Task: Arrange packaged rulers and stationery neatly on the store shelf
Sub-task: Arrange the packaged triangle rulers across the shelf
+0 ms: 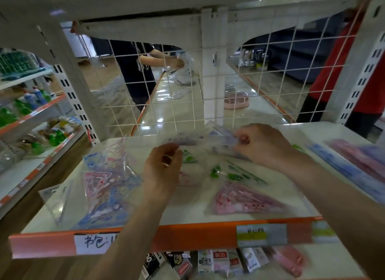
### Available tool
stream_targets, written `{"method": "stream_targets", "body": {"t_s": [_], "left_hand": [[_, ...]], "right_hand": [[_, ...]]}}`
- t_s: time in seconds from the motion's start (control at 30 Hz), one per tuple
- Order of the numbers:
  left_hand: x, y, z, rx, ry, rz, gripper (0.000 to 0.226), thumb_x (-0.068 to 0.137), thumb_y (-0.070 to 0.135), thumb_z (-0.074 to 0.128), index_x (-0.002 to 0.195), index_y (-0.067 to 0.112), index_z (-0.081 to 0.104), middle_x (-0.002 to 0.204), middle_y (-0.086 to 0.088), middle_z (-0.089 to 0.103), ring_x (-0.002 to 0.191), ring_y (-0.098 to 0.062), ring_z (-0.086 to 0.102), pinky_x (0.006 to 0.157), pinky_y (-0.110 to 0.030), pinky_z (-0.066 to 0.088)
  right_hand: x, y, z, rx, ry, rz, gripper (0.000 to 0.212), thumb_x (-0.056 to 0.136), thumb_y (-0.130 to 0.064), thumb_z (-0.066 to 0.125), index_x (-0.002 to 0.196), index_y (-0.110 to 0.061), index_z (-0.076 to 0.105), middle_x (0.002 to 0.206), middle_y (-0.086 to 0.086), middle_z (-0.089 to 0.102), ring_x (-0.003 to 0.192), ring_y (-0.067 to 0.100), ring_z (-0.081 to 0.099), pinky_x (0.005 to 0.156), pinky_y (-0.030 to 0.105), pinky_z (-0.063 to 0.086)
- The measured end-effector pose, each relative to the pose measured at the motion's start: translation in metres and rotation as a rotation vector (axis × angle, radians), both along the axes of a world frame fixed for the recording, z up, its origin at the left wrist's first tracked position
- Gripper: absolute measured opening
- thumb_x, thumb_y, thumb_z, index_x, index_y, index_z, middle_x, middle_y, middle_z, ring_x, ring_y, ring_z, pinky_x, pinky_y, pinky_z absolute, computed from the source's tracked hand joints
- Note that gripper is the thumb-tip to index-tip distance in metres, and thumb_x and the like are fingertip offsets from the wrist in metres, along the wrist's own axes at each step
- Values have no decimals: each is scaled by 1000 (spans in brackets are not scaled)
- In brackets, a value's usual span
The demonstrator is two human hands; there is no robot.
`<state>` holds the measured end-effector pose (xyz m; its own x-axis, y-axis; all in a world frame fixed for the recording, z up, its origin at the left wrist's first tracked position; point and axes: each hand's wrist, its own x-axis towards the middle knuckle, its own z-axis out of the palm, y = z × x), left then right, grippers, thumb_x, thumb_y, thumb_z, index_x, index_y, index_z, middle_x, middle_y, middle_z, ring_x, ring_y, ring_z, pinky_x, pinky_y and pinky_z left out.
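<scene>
The white shelf (291,133) bears clear ruler packs behind its orange front strip (187,236): a blue-and-pink heap (108,181) leftward, a pink pack (243,198) rightward. Farther back, the left hand (164,169) and right hand (264,144) pinch a bluish pack (204,139) by its ends, raised off the board. On the strip a handwritten slip (93,243) reads "书包".

From my feed, the ruler packs (245,198) are all clear glossy plastic sleeves, crinkly and catching glare. The shelf (187,210) looks like white painted metal, smooth with a slight sheen. The back grid (173,104) is thin white-coated wire. The orange price strip (187,236) is shiny plastic, and the handwritten label (95,243) on it is matt paper.
</scene>
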<state>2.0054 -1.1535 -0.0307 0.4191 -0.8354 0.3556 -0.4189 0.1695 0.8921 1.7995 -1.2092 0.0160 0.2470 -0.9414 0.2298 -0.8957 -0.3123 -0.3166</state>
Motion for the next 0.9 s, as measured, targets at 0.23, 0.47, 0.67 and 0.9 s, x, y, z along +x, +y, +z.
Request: {"method": "stream_targets", "body": {"t_s": [0.23,0.47,0.67,0.9], "left_hand": [[-1,-6,-12,-6,-193,14,13,86,12,64,90,24,66,88,12,55,73,-3,56,63,-10,43],[6,5,-2,97,-255,-41,16,85,16,66,101,20,67,103,3,57,78,-3,56,65,-5,41],[68,32,19,157,-335,28,19,87,17,65,105,21,67,104,5,61,85,-2,57,69,-7,44],[181,60,34,331,-280,325,19,87,21,66,104,11,70,93,-7,70,70,-20,62,62,-20,44]], "right_hand": [[-26,-23,-9,214,37,-103,24,81,-20,65,98,-4,70,97,14,69,88,29,63,79,36,52],[-20,-28,-14,246,192,-63,22,83,-25,64,96,-7,66,98,11,64,93,31,61,75,31,49],[31,8,7,152,13,143,37,89,-35,60,123,-20,61,113,1,60,101,20,57,80,27,43],[147,43,-6,214,-84,487,42,91,-35,55,131,-26,51,137,2,45,127,20,43,101,30,37]]}}
